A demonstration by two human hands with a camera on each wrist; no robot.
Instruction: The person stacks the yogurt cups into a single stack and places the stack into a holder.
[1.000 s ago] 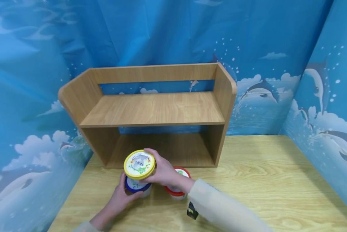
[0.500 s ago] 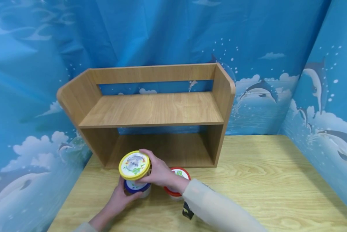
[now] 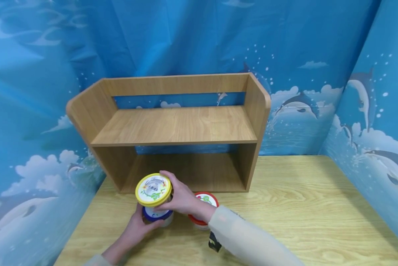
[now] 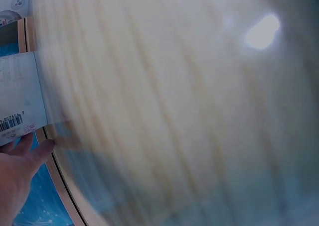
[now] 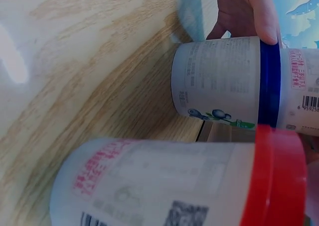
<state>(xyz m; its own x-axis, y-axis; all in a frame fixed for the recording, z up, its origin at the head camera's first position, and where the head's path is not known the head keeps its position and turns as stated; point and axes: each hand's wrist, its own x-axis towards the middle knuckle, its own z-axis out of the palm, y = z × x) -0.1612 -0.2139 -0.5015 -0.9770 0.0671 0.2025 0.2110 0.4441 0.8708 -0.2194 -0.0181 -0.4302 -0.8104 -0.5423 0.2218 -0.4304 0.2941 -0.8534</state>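
Note:
My right hand (image 3: 184,196) grips a white tub with a yellow lid (image 3: 153,189), thumb on the near side and fingers at the far side. This tub sits directly above a second tub with a blue lid (image 3: 157,214); in the right wrist view its base meets the blue lid (image 5: 269,84). Fingers and thumb of my left hand (image 3: 136,229) curve round the blue-lidded tub, which stands on the table. Beside them, partly behind my right wrist, is a red-lidded tub (image 3: 208,198), seen close up in the right wrist view.
A two-level wooden shelf (image 3: 175,125) stands just behind the tubs. The wooden table (image 3: 305,207) stretches to the right. A blue dolphin-print backdrop (image 3: 199,37) encloses the back and sides. A small black object (image 3: 214,242) shows under my right sleeve.
My right hand has shifted the yellow-lidded tub slightly left over the blue-lidded one, then held nearly still. The left hand and the red-lidded tub have stayed in place.

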